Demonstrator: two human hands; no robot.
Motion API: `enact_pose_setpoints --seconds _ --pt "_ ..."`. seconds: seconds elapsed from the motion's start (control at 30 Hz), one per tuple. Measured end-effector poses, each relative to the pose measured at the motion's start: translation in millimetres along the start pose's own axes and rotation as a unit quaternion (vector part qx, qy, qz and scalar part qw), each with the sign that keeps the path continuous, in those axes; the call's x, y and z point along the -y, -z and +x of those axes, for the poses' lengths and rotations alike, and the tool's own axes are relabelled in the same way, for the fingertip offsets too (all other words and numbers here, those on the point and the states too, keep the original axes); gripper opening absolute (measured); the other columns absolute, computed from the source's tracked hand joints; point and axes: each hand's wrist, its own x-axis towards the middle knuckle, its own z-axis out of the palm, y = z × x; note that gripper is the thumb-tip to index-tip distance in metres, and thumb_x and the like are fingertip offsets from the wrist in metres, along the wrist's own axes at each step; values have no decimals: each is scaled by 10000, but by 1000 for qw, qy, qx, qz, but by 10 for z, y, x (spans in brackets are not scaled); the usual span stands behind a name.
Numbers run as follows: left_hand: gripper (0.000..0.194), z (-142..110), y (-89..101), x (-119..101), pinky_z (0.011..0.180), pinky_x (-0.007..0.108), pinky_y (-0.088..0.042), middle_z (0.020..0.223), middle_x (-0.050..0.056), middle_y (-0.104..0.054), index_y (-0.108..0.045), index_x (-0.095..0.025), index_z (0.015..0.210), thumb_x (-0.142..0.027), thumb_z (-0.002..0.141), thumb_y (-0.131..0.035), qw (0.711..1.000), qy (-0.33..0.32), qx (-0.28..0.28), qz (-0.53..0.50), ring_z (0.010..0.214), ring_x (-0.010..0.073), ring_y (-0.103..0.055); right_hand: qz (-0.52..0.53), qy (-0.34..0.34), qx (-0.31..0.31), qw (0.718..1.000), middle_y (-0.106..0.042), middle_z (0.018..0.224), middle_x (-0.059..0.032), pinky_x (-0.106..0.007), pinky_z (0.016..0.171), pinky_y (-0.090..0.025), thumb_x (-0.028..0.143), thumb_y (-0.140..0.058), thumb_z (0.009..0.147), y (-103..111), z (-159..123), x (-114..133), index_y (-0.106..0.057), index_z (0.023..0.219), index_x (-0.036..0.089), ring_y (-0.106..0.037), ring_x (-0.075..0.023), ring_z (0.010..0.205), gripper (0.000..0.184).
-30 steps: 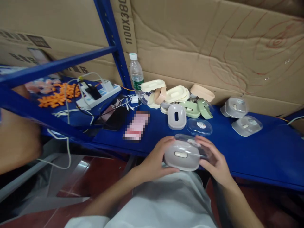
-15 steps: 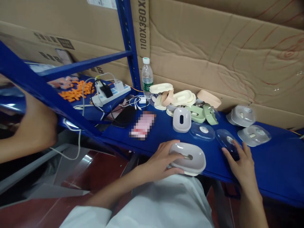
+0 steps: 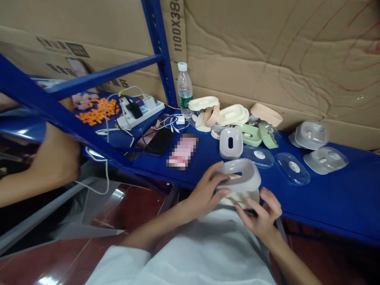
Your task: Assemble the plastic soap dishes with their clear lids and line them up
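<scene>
At the table's front edge, my left hand (image 3: 209, 193) is closed around the left end of a grey oval plastic dish (image 3: 251, 178) with a slot through its bottom. The dish is tilted. Right under it, partly hidden, is a cream oval base (image 3: 234, 199). My right hand (image 3: 263, 213) has its thumb and fingers at the lower right rim of that base, closed on it. Beyond the hands stands another grey slotted dish (image 3: 230, 143). Two clear oval lids with round stickers lie to its right, the nearer lid (image 3: 292, 168) flat on the blue table.
Cream, peach and green plastic parts (image 3: 234, 114) are heaped at the back by a water bottle (image 3: 185, 93). Two lidded dishes (image 3: 325, 160) stand right. A blurred-out phone (image 3: 182, 151), cables and a power strip (image 3: 148, 113) lie left. Another person's arm (image 3: 59, 158) shows beyond the blue frame.
My right hand has left the clear lid and come left to the cream base. The grey dish has lifted and tilted in my left hand, showing more of the base beneath.
</scene>
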Motion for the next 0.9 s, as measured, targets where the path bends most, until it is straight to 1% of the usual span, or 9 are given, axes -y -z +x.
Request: enact_pose_setpoints --seconds 0.13,0.2,0.3,0.37,0.5,0.6,0.7,0.8,0.9 --pt "423 77 73 -29 1266 448 -404 1605 212 -414 -582 -158 1359 -460 1138 -385 998 17 -57 -1 1534 285 -440 6 38 179 983 -721 1292 -106 -504 1052 -530 218 -758 976 75 146 15 -657 1343 221 -685 -288 1214 381" --pt "421 219 133 -42 1279 474 -369 1574 218 -428 -608 -134 1302 -422 1148 -343 996 16 -74 55 1534 297 -420 18 40 201 979 -736 1306 -122 -494 1032 -527 210 -723 1002 97 209 22 -657 1352 201 -679 -298 1245 356" --pt "448 544 230 1 1245 545 -372 1489 234 -474 -647 -106 1208 -406 1148 -320 980 9 -113 167 1460 342 -458 52 35 196 979 -736 1318 -123 -469 1024 -535 190 -711 1007 130 235 8 -661 1346 205 -663 -293 1285 342" --pt "449 761 277 89 1183 576 -417 1419 237 -510 -651 -98 1203 -406 1141 -330 964 33 -137 228 1351 353 -524 73 31 181 980 -741 1306 -121 -466 1030 -538 168 -719 997 176 220 -29 -659 1351 199 -663 -287 1284 360" --pt "392 1006 273 311 1079 562 -496 1314 235 -563 -651 -99 1179 -376 1121 -381 947 86 -133 281 1208 346 -598 89 4 121 989 -767 1199 -106 -445 968 -558 136 -751 964 324 192 -173 -677 1305 196 -704 -269 1161 354" --pt "379 1040 221 414 1059 567 -519 1287 226 -599 -632 -109 1257 -363 1116 -390 951 74 -120 277 1220 354 -622 71 -22 65 995 -768 1143 -105 -436 915 -563 124 -747 957 435 224 -316 -690 1235 209 -713 -267 1081 296" --pt "445 1032 204 453 1147 545 -489 1453 242 -553 -502 -115 1483 -343 1116 -398 959 50 -96 264 1389 342 -563 21 -12 39 999 -776 1112 -98 -418 874 -548 96 -709 967 513 367 -485 -684 1220 217 -718 -260 1022 282" --pt "618 981 229 462 1244 551 -406 1664 269 -365 -318 -133 1640 -345 1087 -495 968 26 -45 247 1577 368 -385 -40 37 58 997 -792 1104 -85 -394 826 -517 124 -706 977 490 681 -718 -672 1257 223 -723 -251 959 299" --pt "781 838 237 452 1269 647 -324 1762 265 -175 -203 -205 1705 -360 1049 -596 968 15 -3 251 1640 438 -239 -105 65 101 987 -805 1095 -81 -395 820 -487 192 -653 1021 272 1069 -989 -688 1235 221 -730 -257 954 219"
